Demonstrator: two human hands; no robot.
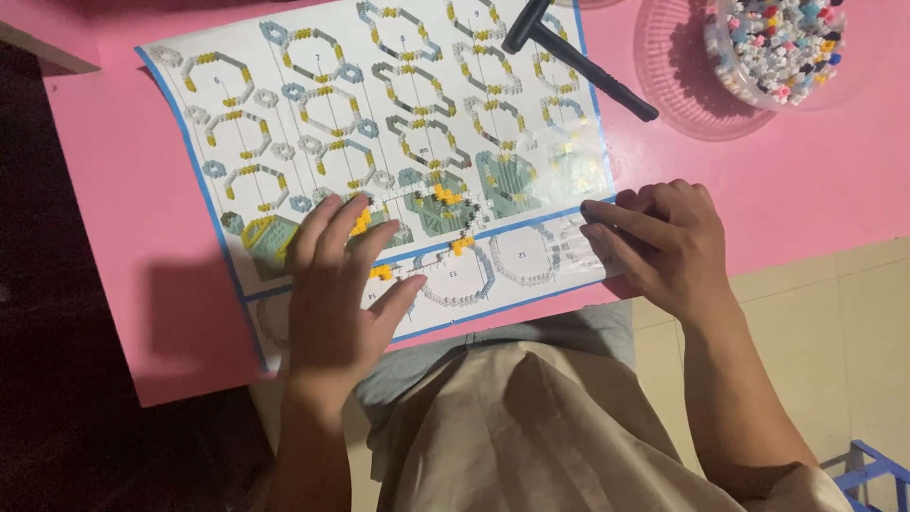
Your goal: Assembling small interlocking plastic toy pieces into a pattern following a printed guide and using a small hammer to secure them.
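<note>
My left hand [336, 284] lay flat, fingers spread, on the blue-bordered paper instruction sheet [313, 104] at lower centre, while my right hand [664, 242], fingers loosely curled and empty, pressed its right edge.

Instruction sheet [398, 123] is lying across the upper centre of the frame on the pink table [123, 190], tilted, rectangular, white with a blue border, printed with rows of grey, yellow and pale-blue ring diagrams. Its lower edge is sitting under both hands. Clear round tub [773, 47] of mixed-colour pieces is standing at upper right. No screens or signs.
</note>
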